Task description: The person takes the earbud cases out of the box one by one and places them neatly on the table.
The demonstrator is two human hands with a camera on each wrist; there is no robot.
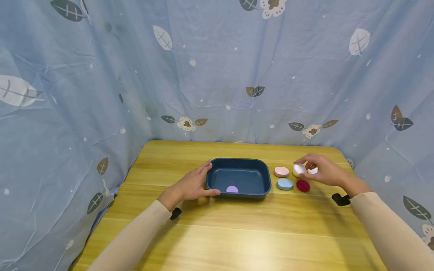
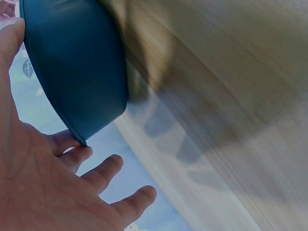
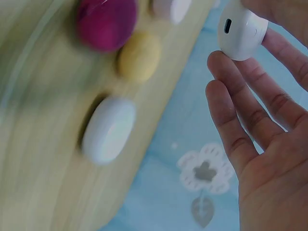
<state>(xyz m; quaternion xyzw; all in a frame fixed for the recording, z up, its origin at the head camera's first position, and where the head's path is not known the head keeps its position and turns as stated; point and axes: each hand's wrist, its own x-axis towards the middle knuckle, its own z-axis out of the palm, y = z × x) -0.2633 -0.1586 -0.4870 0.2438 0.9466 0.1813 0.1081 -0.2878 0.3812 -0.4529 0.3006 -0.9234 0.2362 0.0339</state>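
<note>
My left hand [image 1: 193, 184] rests at the left end of a dark blue rectangular bin [image 1: 242, 162], thumb at the near corner and fingertips at the far one. The left wrist view shows its fingers spread, touching the rim of the bin [image 2: 79, 67]. A lilac rounded piece [image 1: 232, 189] lies inside, partly hidden by the near wall. My right hand [image 1: 323, 171] pinches a white earbud case [image 3: 238, 33] with a small port slot, raised above the table. Under it sit a yellow case [image 3: 139, 57], a white case [image 3: 109, 130] and a dark red case [image 1: 303, 185].
Pink [image 1: 281, 172] and light blue [image 1: 285, 184] rounded cases lie between the bin and my right hand. The wooden table [image 1: 237, 233] ends at a blue patterned curtain [image 1: 217, 75] at the back and sides. Each wrist carries a small black camera mount.
</note>
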